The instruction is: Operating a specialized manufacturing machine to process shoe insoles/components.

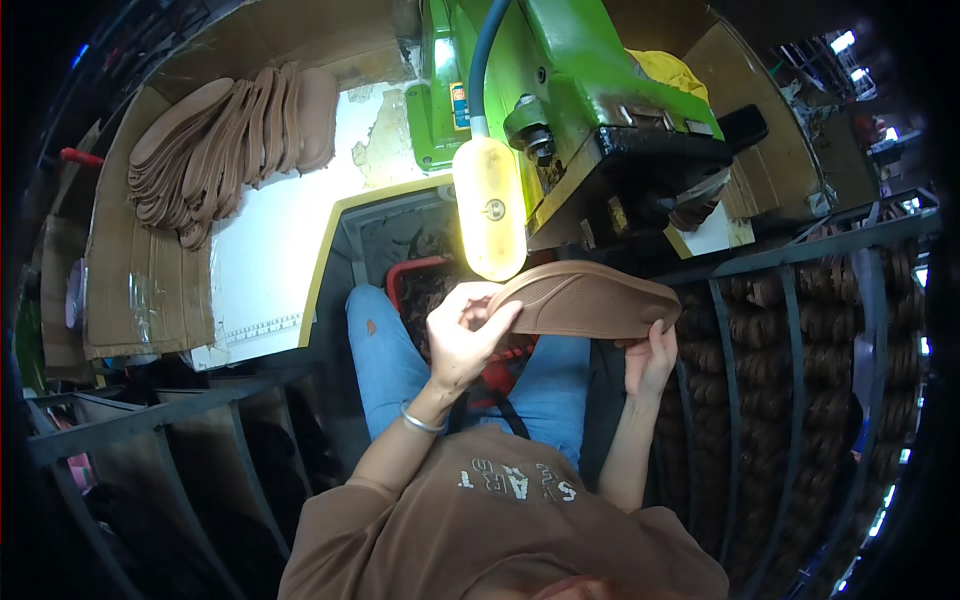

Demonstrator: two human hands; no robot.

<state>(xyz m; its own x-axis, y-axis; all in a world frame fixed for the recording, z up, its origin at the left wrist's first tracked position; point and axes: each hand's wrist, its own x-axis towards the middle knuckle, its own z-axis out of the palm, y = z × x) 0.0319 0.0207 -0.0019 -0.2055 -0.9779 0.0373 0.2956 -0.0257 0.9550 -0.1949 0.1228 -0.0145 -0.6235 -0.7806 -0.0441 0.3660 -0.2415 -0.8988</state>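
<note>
I hold a brown shoe sole (590,298) level in front of me, its patterned underside facing me. My left hand (466,335) pinches its left end, and my right hand (650,358) grips its right end from below. The sole sits just under a glowing yellow lamp (490,207) and the dark head of a green machine (560,90).
A fanned stack of brown soles (225,140) lies on the white worktable (275,260) at upper left, lined with cardboard. A dark metal rack (800,330) at right holds many rows of brown soles. A red bin (405,280) sits between my knees below the machine. Another rack stands at lower left.
</note>
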